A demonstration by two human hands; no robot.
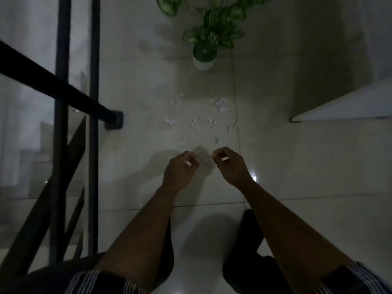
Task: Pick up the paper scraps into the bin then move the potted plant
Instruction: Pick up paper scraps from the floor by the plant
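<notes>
Several small white paper scraps (199, 122) lie scattered on the pale tiled floor in front of me. My left hand (181, 167) hovers just above the floor with its fingers pinched on a white scrap. My right hand (230, 164) is beside it, a little apart, also pinched on a white scrap. Beyond the scraps stands a potted plant (204, 62) in a white pot, with green and white leaves spreading up out of the frame. No bin is in view.
A black metal railing (61, 90) with glass panels and a stairwell fills the left side. A white ledge or wall corner (339, 109) juts in at the right. My dark-clad legs (248, 240) are below the arms.
</notes>
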